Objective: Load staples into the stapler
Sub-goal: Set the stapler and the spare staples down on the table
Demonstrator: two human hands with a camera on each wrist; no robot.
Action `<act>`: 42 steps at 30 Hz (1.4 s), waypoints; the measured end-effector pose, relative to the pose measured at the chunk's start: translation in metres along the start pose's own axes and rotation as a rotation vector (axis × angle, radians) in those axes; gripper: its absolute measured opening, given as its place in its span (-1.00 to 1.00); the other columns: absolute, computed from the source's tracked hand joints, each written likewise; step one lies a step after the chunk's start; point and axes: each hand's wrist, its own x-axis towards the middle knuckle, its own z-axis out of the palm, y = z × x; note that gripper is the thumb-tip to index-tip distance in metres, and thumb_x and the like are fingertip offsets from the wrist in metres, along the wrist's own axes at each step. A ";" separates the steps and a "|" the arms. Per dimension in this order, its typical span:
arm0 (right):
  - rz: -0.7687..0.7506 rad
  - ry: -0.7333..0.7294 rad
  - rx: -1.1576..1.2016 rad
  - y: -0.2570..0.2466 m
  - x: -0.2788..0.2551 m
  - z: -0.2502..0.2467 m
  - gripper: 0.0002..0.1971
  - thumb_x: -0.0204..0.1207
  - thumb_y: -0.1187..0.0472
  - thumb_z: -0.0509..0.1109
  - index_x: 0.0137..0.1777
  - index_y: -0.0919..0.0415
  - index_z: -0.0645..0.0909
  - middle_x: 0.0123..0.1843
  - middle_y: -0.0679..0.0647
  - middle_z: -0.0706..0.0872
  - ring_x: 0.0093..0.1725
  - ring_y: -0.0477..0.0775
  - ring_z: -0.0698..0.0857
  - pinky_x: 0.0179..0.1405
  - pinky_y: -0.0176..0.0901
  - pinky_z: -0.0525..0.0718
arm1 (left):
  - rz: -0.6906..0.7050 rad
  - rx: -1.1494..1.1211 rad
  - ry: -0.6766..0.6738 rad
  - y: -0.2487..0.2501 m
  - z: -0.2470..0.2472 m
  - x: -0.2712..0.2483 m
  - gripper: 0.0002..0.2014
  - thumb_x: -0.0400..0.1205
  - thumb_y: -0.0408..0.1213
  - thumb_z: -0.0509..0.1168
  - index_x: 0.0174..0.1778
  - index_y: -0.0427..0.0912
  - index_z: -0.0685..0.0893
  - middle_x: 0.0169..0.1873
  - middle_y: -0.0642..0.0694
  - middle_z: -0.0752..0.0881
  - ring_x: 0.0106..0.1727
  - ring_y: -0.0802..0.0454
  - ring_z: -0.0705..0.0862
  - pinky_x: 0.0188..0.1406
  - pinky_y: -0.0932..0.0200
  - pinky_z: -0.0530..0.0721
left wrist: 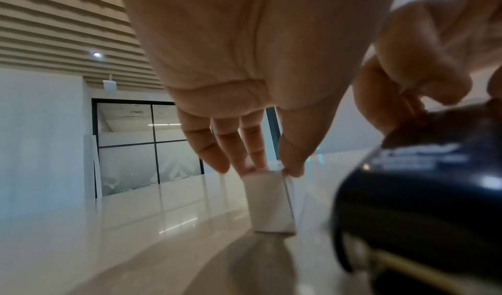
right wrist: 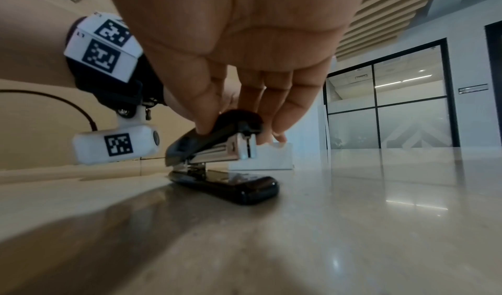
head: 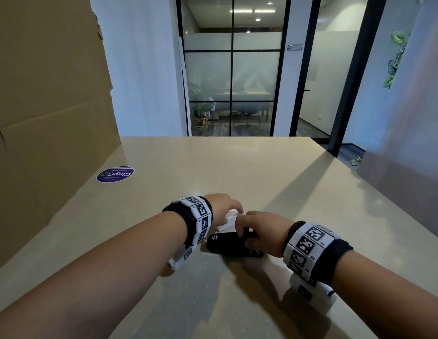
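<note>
Stapler (right wrist: 217,149) sits at frame centre on the table (head: 237,167), right hand (head: 259,231) gripping its raised top. Left hand (head: 222,211) pinches the white box (left wrist: 271,203) behind it.

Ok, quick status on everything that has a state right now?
Stapler: base flat on table, top arm raised, lid not visibly opened.
White staple box: on table, closed as far as visible.
Left hand: fingertips pinching the box's top.
Right hand: grip on the stapler's top arm.
</note>
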 end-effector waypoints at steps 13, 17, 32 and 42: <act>0.045 -0.098 0.000 -0.013 0.020 -0.005 -0.55 0.57 0.07 0.33 0.47 -0.14 0.46 0.45 0.00 0.43 0.30 0.15 0.61 0.30 -0.06 0.56 | -0.284 -0.088 -0.034 -0.074 0.009 -0.020 -0.41 0.65 -0.47 0.08 0.59 0.09 0.37 0.56 -0.15 0.44 0.44 -0.13 0.55 0.32 0.08 0.54; 0.024 -0.104 -0.020 -0.028 0.034 -0.004 -0.48 0.53 -0.04 0.37 0.47 0.09 0.49 0.52 0.04 0.39 0.38 0.16 0.57 0.40 0.00 0.54 | -0.348 -0.118 -0.011 -0.099 0.015 -0.031 -0.42 0.64 -0.43 0.15 0.59 0.05 0.37 0.56 -0.16 0.42 0.46 -0.16 0.54 0.34 0.08 0.53; -0.018 -0.124 -0.012 -0.063 0.092 0.005 -0.40 0.50 -0.04 0.41 0.48 0.19 0.45 0.41 0.13 0.62 0.34 0.16 0.62 0.32 -0.01 0.60 | -0.358 -0.231 0.002 -0.148 0.030 -0.069 -0.42 0.59 -0.20 0.30 0.57 0.11 0.39 0.57 -0.07 0.44 0.48 -0.12 0.53 0.44 -0.02 0.50; -0.058 -0.085 -0.005 -0.113 0.131 0.010 -0.49 0.39 -0.09 0.50 0.24 0.23 0.64 0.27 0.17 0.59 0.16 0.19 0.69 0.19 0.06 0.69 | -0.447 -0.258 0.018 -0.187 0.034 -0.107 -0.43 0.63 -0.22 0.32 0.59 0.04 0.38 0.56 -0.08 0.45 0.49 -0.12 0.52 0.43 0.04 0.51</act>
